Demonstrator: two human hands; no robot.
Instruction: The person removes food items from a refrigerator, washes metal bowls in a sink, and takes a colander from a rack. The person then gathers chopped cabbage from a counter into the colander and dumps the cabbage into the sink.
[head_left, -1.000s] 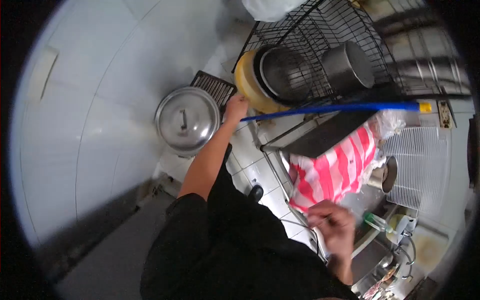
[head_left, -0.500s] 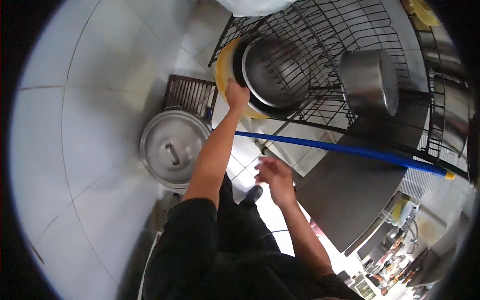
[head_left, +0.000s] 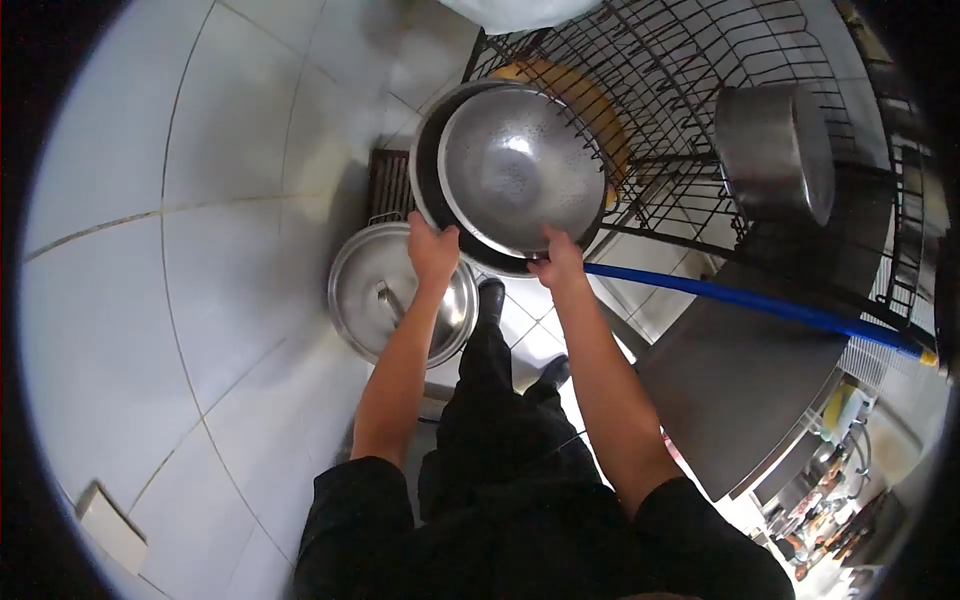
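Observation:
Both my hands hold a wide dark pan [head_left: 432, 150] with a perforated steel colander [head_left: 520, 165] nested in it, lifted at the open end of a black wire rack [head_left: 690, 90]. My left hand [head_left: 432, 250] grips the pan's lower left rim. My right hand [head_left: 558, 265] grips the lower right rim. A yellow basin [head_left: 585, 100] stays in the rack behind the pan.
A steel pot [head_left: 775, 150] lies on its side in the rack. A large lidded steel pot [head_left: 400, 300] stands on the tiled floor by a floor grate [head_left: 385, 185]. A blue handle [head_left: 760, 308] crosses above a steel counter [head_left: 740, 390].
My right hand rose to the pan's rim and my left hand shifted from the yellow basin to the pan. The pan and colander came out of the rack toward me.

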